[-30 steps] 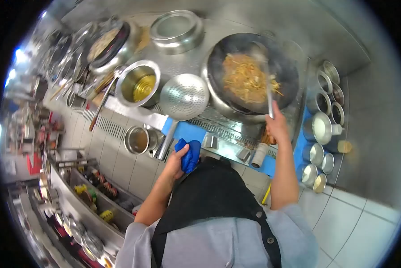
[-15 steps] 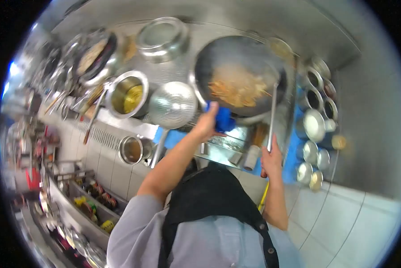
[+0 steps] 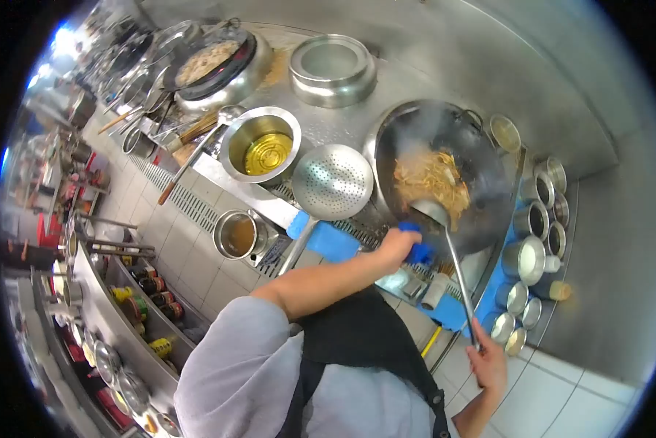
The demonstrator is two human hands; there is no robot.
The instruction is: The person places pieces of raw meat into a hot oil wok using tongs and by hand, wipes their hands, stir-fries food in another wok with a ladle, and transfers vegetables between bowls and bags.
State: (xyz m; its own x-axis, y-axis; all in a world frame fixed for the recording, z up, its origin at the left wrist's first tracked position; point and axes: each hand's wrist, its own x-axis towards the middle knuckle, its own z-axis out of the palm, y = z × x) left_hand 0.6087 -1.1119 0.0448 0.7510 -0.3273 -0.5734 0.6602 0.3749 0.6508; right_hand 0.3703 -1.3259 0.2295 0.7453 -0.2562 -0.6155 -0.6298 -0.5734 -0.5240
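A dark wok (image 3: 490,164) sits on the stove with steam rising from it. In it lies a heap of brownish strips that look like stir-fried noodles (image 3: 430,175). My left hand (image 3: 397,246) is closed on a bunched blue cloth (image 3: 420,252) at the wok's near rim; whatever is under the cloth is hidden. My right hand (image 3: 488,361) grips the handle end of a long metal ladle (image 3: 455,264). The ladle's bowl rests inside the wok, against the near side of the food.
Left of the wok are a perforated strainer (image 3: 333,182) and a pot of yellow oil (image 3: 267,153). A lidded-looking metal vessel (image 3: 333,69) stands behind. Several seasoning containers (image 3: 523,260) line the right wall. A smaller pot of brown liquid (image 3: 236,235) sits lower left.
My view has swung, so the scene appears shifted right. The ladle's bowl has come from the wok's right side to the near edge of the food, and my right hand is drawn back towards me.
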